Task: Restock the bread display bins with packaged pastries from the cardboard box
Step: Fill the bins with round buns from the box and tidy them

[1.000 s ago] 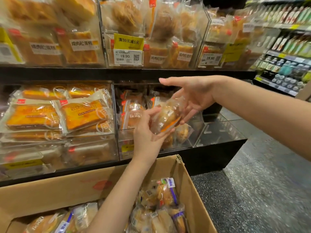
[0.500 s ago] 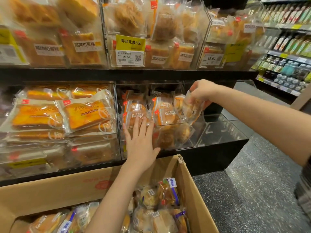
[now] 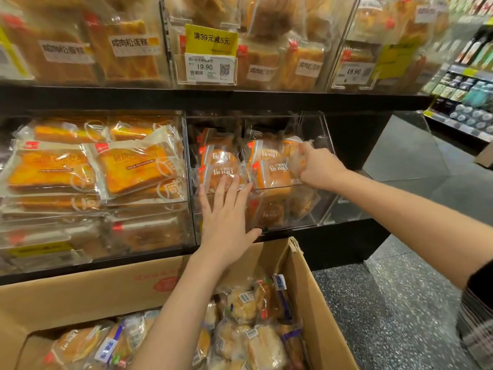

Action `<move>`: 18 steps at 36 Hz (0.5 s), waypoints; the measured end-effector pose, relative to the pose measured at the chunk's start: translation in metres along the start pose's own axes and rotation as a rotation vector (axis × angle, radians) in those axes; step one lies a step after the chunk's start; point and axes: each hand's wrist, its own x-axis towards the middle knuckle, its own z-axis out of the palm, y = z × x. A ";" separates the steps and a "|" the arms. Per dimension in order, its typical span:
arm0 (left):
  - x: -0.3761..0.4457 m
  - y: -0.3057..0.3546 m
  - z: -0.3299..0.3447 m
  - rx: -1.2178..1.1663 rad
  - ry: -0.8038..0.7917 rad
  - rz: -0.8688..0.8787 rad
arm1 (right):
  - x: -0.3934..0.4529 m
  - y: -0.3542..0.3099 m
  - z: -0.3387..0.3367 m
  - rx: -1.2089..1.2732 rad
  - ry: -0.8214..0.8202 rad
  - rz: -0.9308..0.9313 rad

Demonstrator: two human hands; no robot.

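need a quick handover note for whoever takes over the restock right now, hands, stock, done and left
Left hand: open, flat against the front of the clear middle bin.
Right hand: grip on a packaged pastry at the bin's right side, not yet released.
Done: the bin holds several pastries.
Left: seat this one, then keep moving packs from the cardboard box, which holds many more.

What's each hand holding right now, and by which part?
The right hand pinches a packaged pastry by its right edge. The left hand holds nothing, fingers flat against the clear bin.
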 end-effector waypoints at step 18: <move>-0.005 -0.006 -0.016 0.066 -0.139 0.076 | -0.025 0.006 0.025 -0.191 0.047 0.009</move>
